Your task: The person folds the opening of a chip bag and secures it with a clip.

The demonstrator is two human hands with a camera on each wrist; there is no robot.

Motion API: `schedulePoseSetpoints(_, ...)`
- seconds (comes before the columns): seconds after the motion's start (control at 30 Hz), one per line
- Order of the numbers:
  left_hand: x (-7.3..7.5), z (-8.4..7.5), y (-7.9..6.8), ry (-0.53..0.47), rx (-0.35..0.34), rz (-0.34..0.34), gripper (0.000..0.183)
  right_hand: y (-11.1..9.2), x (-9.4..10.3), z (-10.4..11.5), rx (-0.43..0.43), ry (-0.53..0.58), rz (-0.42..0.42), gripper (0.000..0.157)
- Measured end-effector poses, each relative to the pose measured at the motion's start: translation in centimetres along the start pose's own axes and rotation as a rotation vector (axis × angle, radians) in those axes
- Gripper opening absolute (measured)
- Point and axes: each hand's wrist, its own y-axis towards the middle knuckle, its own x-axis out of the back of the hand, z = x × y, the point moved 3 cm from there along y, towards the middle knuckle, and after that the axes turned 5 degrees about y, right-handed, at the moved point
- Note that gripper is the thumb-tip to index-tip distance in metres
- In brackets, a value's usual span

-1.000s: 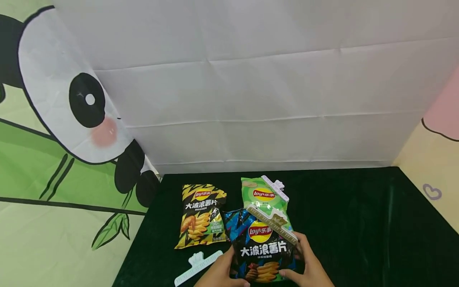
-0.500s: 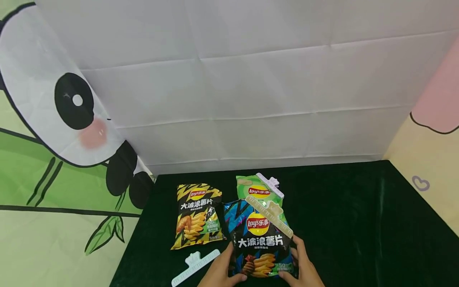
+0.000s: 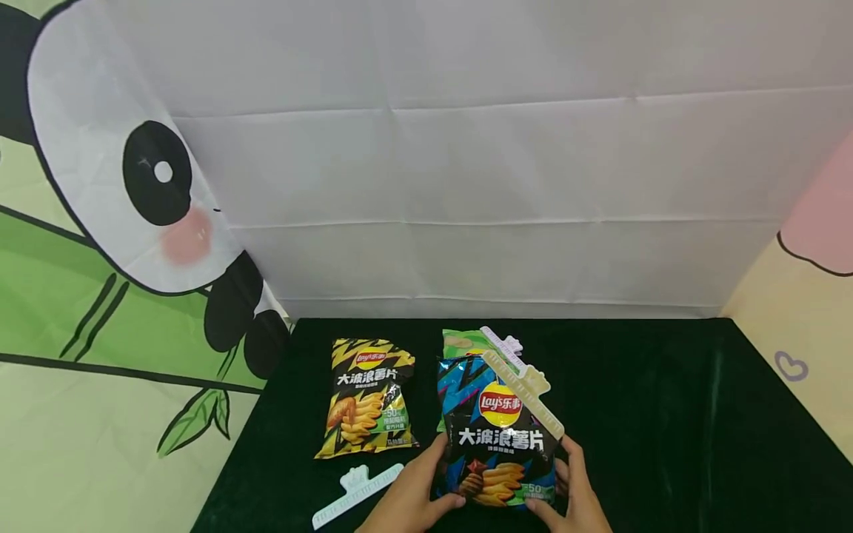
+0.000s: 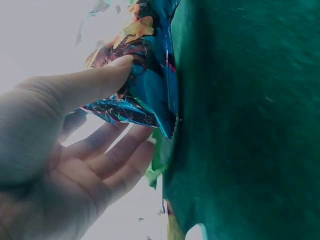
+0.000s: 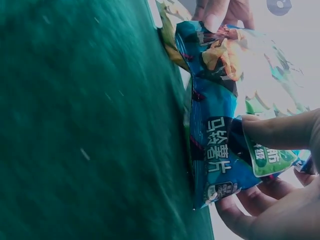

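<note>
- White sheet (image 3: 466, 170) behind the far edge of the bench (image 3: 653, 414), dark green.
- Blue-and-black bag (image 3: 496, 463), slightly left of midway between the bench's left and right edges; too hidden below to tell whether touching the bench. Probably light, soft and puffed, slick-skinned, with brittle crisps inside; best taken by the lower sides or sealed rim, with little squeeze at the middle.
- Yellow-and-black bag (image 3: 366, 400), lying toward the left edge, apart from the blue-and-black one.
- Green bag (image 3: 460, 343), nearer the far edge, mostly hidden behind the blue-and-black bag.
- Hands gripping the blue-and-black bag low on both sides, thumbs on the front, fingers behind: left hand (image 3: 413, 492), right hand (image 3: 578, 494).
- Cream clip (image 3: 523, 395) across that bag's upper right corner.
- Pale blue clip (image 3: 358, 494), loose beside the left hand, toward the left edge.
- Lilac clip (image 3: 501, 348) across the green bag's upper right corner.
</note>
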Motion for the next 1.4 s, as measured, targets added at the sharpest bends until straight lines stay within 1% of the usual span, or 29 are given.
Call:
schedulePoseSetpoints(0.1, 0.0, -1.0, 0.5, -0.004, -0.018, -0.006, 0.081, 0.1, 1.0, 0.3, -0.012, -0.010, -0.043, 0.097)
schedulePoseSetpoints(0.17, 0.0, -1.7, 0.8, 0.019, -0.053, -0.020, 0.081, 0.3, 1.8, 0.5, -0.009, -0.020, -0.060, 0.098)
schedulePoseSetpoints(0.33, 0.0, -3.1, 1.8, 0.081, -0.138, -0.066, 0.075, 0.6, 3.6, 0.8, 0.028, -0.023, -0.089, 0.102)
schedulePoseSetpoints(0.4, -0.1, -3.6, 2.3, 0.075, -0.160, -0.074, 0.073, 0.7, 4.4, 0.9, 0.039, -0.016, -0.100, 0.103)
schedulePoseSetpoints(0.47, -0.2, -4.2, 2.7, 0.062, -0.183, -0.076, 0.072, 0.8, 5.0, 0.9, 0.031, -0.013, -0.111, 0.103)
schedulePoseSetpoints(0.63, -0.6, -5.7, 4.2, 0.026, -0.237, -0.080, 0.068, 1.3, 6.8, 1.2, 0.020, -0.044, -0.136, 0.102)
schedulePoseSetpoints(0.73, -0.9, -6.3, 5.3, 0.010, -0.250, -0.087, 0.066, 1.8, 7.8, 1.5, 0.055, -0.067, -0.156, 0.101)
schedulePoseSetpoints(0.87, -1.6, -7.0, 6.8, 0.008, -0.252, -0.097, 0.064, 2.2, 9.1, 1.7, 0.121, -0.092, -0.186, 0.098)
schedulePoseSetpoints(0.97, -2.2, -7.3, 7.8, 0.017, -0.254, -0.111, 0.063, 2.6, 9.9, 1.7, 0.154, -0.114, -0.201, 0.095)
schedulePoseSetpoints(1.03, -2.6, -7.6, 8.5, 0.017, -0.256, -0.122, 0.063, 2.9, 10.4, 1.5, 0.162, -0.115, -0.204, 0.094)
schedulePoseSetpoints(1.17, -3.5, -8.3, 9.6, 0.025, -0.272, -0.144, 0.063, 3.3, 11.5, 1.1, 0.168, -0.064, -0.184, 0.091)
schedulePoseSetpoints(1.23, -4.0, -8.7, 10.1, 0.012, -0.283, -0.153, 0.063, 3.5, 12.1, 0.8, 0.171, -0.051, -0.182, 0.090)
schedulePoseSetpoints(1.4, -5.3, -9.2, 11.3, -0.066, -0.275, -0.185, 0.062, 4.2, 13.5, 0.1, 0.180, -0.084, -0.214, 0.088)
